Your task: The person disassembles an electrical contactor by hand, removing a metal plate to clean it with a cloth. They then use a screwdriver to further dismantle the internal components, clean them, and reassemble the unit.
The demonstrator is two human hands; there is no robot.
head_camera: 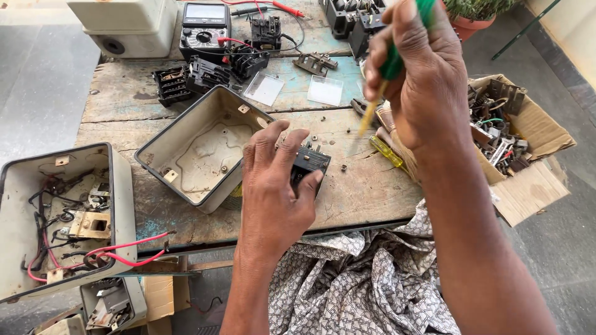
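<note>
Black switch block (308, 164) pinched in left hand (273, 186) – right hand (422, 87) grips green screwdriver (388, 74).

workbench top (366, 186): rough, weathered wood with worn patches of pale blue paint. open enclosure (205, 146): matt grey plastic, dusty inside. black component (308, 164) under the left hand (273, 186): matt plastic. screwdriver (390, 65) in the right hand (425, 80): glossy green plastic handle. box (528, 149): creased brown cardboard. patterned cloth (360, 279): soft, matt.

Small black switch block (309, 162), flat on worn bench (366, 186)
</note>
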